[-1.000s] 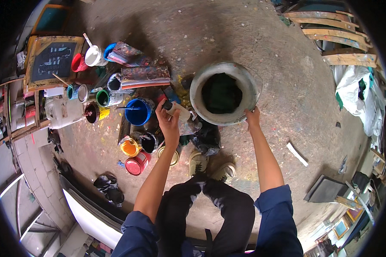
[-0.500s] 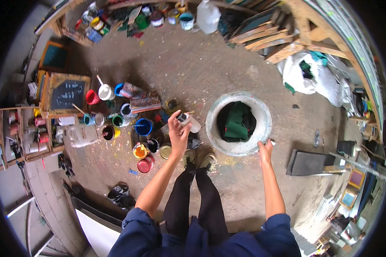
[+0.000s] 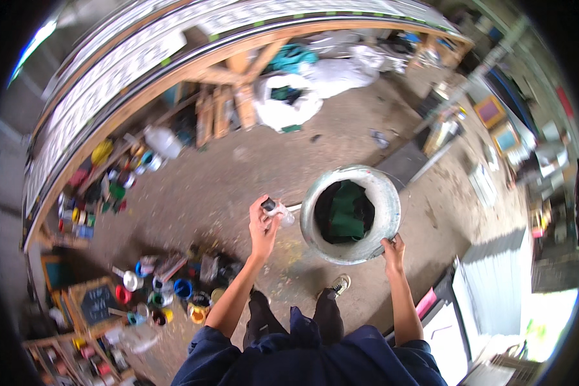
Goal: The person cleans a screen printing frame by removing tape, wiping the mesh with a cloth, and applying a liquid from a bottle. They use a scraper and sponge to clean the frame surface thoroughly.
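My left hand (image 3: 262, 228) is closed around a small clear bottle (image 3: 284, 215) with a black cap, just left of a round bucket. Right of centre, my right hand (image 3: 394, 252) grips the near right edge of this whitish, paint-stained bucket (image 3: 387, 199). Dark green cloth scraps (image 3: 349, 209) lie inside it. A short pale rod (image 3: 294, 208) shows between the bottle and the bucket; what it belongs to I cannot tell.
Open paint cans (image 3: 183, 288) and a small chalkboard (image 3: 98, 302) stand at the lower left. A long wooden-framed bench (image 3: 193, 67) curves across the far side, with a white sack (image 3: 283, 116) before it. Dark panels (image 3: 405, 157) and corrugated sheets (image 3: 495, 276) are to the right.
My body has turned right, so the paint cans now lie further left and lower in view. The bucket has come along with my hands; both holds look unchanged.
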The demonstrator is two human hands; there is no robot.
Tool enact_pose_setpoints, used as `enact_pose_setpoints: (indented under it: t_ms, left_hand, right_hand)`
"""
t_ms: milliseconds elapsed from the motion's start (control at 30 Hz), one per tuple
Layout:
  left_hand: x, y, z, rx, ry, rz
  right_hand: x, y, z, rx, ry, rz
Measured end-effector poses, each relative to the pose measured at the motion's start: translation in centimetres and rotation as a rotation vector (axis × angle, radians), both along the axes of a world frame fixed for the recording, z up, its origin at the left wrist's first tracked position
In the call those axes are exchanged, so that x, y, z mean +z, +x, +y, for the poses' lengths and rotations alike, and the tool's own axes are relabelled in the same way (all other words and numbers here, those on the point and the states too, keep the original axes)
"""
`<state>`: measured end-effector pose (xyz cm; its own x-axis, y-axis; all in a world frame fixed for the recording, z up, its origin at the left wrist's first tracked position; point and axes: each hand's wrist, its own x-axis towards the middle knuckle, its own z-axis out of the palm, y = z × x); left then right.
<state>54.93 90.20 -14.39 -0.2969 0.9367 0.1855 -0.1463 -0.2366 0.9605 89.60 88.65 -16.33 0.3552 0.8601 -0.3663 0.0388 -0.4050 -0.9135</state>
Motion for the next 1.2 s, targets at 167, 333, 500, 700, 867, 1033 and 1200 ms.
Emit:
enact_pose_setpoints:
  t_ms: [167,333,500,700,867,1033,1200]
  left_hand:
    - [1.3,18.6,3.6,-0.286,0.045,-0.086]
    - [4.1,33.4,7.2,-0.484,0.061,-0.076]
    - [6.3,45.4,12.0,-0.678,0.114,-0.103]
    - [6.4,57.0,18.4,-0.81,0.146,-0.1]
    - [6.3,65.1,26.7,-0.817,0.173,-0.182]
    - [7.6,72.8,33.9,-0.867,0.146,-0.171]
    - [8.5,81.0,41.4,-0.921,0.141,-0.125]
  right_hand:
    - [1.9,16.2,-5.1,-0.217,0.091,-0.131]
    - [5.0,27.6,-7.2,-0.445,0.089,-0.333]
    - [5.2,38.5,-7.6,-0.591,0.131,-0.24]
    - [3.6,47.7,-3.4,-0.709,0.203,-0.153]
    - [5.9,53.1,4.3,-0.716,0.263,0.018]
    - [6.8,60.2,10.3,-0.815,0.299,0.036]
    - [10.2,66.5,17.0,-0.853,0.362,0.159]
